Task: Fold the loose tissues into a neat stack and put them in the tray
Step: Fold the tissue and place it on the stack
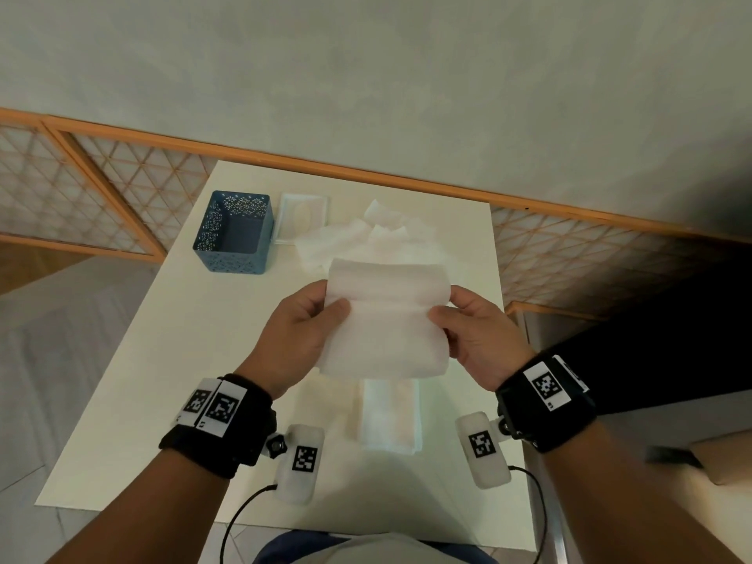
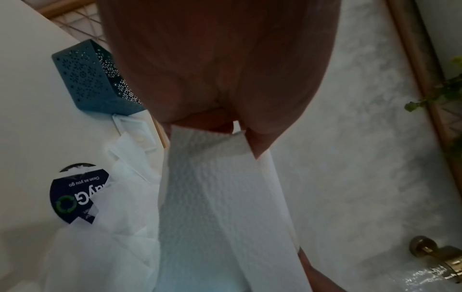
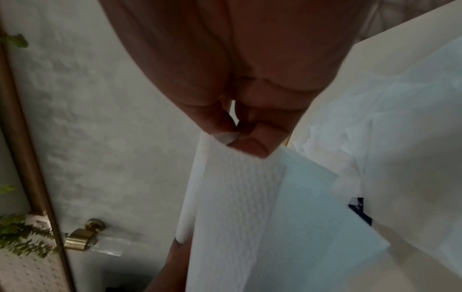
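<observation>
With the folded stack [image 1: 388, 417] lying nearest, the left hand [image 1: 295, 333] and right hand [image 1: 478, 333] are each pinching 1 side of a tissue [image 1: 386, 319] in mid-air, best folded with edges matched, before the loose pile [image 1: 366, 238] and blue perforated tray [image 1: 234, 234] farther off.

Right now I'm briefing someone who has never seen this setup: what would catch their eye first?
First, the white tissue held up mid-table, pinched at its edges by the left hand and the right hand. Next, the blue tray at the far left of the table, with a heap of loose tissues to its right. A folded stack lies near the person.
</observation>
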A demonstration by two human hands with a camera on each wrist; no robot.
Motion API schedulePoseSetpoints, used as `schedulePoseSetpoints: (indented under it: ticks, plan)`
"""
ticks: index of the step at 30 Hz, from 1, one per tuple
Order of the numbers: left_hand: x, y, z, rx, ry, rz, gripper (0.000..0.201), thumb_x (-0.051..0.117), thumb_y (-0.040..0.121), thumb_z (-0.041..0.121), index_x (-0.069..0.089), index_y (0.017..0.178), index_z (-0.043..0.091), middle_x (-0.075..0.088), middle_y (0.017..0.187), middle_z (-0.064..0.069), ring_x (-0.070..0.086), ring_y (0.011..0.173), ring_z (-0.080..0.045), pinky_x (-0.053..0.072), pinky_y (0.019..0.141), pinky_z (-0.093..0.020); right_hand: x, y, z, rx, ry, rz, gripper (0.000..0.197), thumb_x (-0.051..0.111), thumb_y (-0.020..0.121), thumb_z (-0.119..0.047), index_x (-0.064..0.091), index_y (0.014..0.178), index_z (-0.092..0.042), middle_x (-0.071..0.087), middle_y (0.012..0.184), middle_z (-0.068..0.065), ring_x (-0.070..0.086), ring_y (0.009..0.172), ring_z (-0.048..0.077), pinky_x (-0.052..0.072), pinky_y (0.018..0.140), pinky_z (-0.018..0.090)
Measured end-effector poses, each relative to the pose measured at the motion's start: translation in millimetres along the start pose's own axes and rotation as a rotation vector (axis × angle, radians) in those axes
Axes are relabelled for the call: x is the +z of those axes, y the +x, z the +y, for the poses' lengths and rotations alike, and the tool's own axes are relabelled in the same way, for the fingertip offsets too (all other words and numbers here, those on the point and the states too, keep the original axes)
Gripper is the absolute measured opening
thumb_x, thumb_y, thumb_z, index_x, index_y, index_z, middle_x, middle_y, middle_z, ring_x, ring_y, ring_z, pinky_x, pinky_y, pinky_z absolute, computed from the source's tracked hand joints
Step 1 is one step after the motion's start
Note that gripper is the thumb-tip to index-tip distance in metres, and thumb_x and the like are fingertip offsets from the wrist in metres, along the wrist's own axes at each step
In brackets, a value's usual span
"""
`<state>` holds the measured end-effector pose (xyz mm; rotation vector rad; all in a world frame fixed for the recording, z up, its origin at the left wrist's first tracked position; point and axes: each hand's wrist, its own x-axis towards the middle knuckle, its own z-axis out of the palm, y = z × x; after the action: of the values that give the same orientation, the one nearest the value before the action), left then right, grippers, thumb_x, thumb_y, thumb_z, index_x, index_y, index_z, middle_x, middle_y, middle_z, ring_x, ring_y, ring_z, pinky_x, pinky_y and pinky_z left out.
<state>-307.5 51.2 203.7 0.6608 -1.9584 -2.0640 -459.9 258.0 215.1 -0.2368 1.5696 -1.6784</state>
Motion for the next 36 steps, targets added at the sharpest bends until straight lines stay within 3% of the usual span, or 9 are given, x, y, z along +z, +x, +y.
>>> schedulePoseSetpoints:
  ticks: [6, 9, 12, 16, 20, 26, 28, 32, 36]
  plan:
    - [1.3, -2.8, 5.3, 0.003, -0.037, -0.078, 0.037, 0.051, 0.106, 0.0, 0.081, 0.103, 0.02, 0.077, 0.098, 0.001, 0.067, 0.085, -0.015, 0.054, 0.076, -0.029, -1.2, 0.8, 3.4, -0.059, -0.027, 0.027, 0.03, 0.06, 0.1, -0.003, 0.082, 0.103, -0.022, 0.077, 0.108, 0.009, 0.07, 0.094, 0.026, 0.057, 0.077, 0.036]
    - [-2.2, 0.9, -1.8, -0.075, -0.135, -0.066, 0.046, 0.041, 0.101, -0.007, 0.081, 0.094, 0.015, 0.077, 0.107, -0.013, 0.065, 0.095, -0.026, 0.051, 0.087, -0.04, -3.4, 2.0, 4.6, -0.144, -0.096, 0.052, 0.034, 0.053, 0.095, 0.002, 0.076, 0.084, -0.02, 0.068, 0.094, 0.011, 0.056, 0.088, 0.028, 0.05, 0.073, 0.037]
    - [-2.0, 3.3, -6.3, -0.151, -0.286, -0.027, 0.039, 0.041, 0.09, 0.009, 0.076, 0.105, 0.005, 0.071, 0.125, -0.024, 0.063, 0.104, -0.031, 0.047, 0.09, -0.044, -7.2, 2.2, 4.3, -0.181, -0.165, 0.059, 0.027, 0.047, 0.085, -0.007, 0.067, 0.073, -0.02, 0.059, 0.088, 0.015, 0.05, 0.081, 0.03, 0.04, 0.065, 0.033]
    - [5.6, 6.3, -8.3, -0.211, -0.314, 0.111, 0.032, 0.053, 0.103, 0.029, 0.079, 0.105, 0.009, 0.075, 0.112, -0.004, 0.066, 0.101, -0.021, 0.049, 0.079, -0.037, -5.9, 3.4, 4.1, -0.188, -0.227, 0.045, 0.028, 0.045, 0.087, -0.013, 0.064, 0.07, -0.023, 0.061, 0.091, 0.011, 0.052, 0.082, 0.027, 0.04, 0.066, 0.033]
    - [9.4, 8.4, -16.3, -0.219, -0.241, 0.122, 0.024, 0.075, 0.093, 0.04, 0.077, 0.096, 0.016, 0.071, 0.101, -0.004, 0.062, 0.088, -0.022, 0.046, 0.08, -0.04, -5.0, 7.1, 5.7, -0.185, -0.3, 0.027, 0.029, 0.042, 0.087, -0.013, 0.062, 0.07, -0.026, 0.059, 0.089, 0.007, 0.049, 0.082, 0.025, 0.036, 0.067, 0.032]
    - [8.1, 8.8, -21.0, -0.319, -0.313, 0.094, 0.018, 0.076, 0.094, 0.013, 0.075, 0.112, 0.011, 0.075, 0.106, -0.012, 0.07, 0.086, -0.024, 0.055, 0.073, -0.035, -1.6, 9.3, 5.8, -0.13, -0.217, 0.045, 0.026, 0.05, 0.101, -0.011, 0.071, 0.092, -0.024, 0.061, 0.091, 0.006, 0.048, 0.079, 0.024, 0.038, 0.063, 0.031]
    - [7.4, 8.3, -22.5, -0.31, -0.291, 0.119, 0.019, 0.072, 0.096, 0.011, 0.075, 0.115, 0.007, 0.077, 0.109, -0.014, 0.072, 0.089, -0.024, 0.057, 0.075, -0.036, 1.7, 9.0, 2.0, -0.012, -0.08, 0.098, 0.019, 0.052, 0.107, -0.024, 0.07, 0.112, -0.021, 0.063, 0.093, 0.011, 0.052, 0.075, 0.023, 0.042, 0.062, 0.032]
    - [6.7, 9.9, -26.5, -0.281, -0.3, 0.177, 0.025, 0.072, 0.096, 0.009, 0.069, 0.119, -0.001, 0.076, 0.116, -0.02, 0.072, 0.095, -0.029, 0.057, 0.086, -0.045, -1.6, 13.8, 7.8, 0.189, -0.034, 0.094, 0.046, 0.054, 0.103, -0.053, 0.067, 0.121, -0.013, 0.076, 0.104, 0.015, 0.07, 0.082, 0.026, 0.054, 0.071, 0.037]
    - [8.6, 10.3, -27.7, -0.276, -0.326, 0.199, 0.018, 0.071, 0.097, 0.006, 0.069, 0.114, 0.003, 0.074, 0.119, -0.022, 0.071, 0.099, -0.03, 0.055, 0.098, -0.052, -4.6, 15.6, 23.1, 0.116, -0.192, 0.077, 0.021, 0.075, 0.096, -0.027, 0.069, 0.107, -0.011, 0.076, 0.104, 0.008, 0.073, 0.09, 0.024, 0.058, 0.067, 0.034]
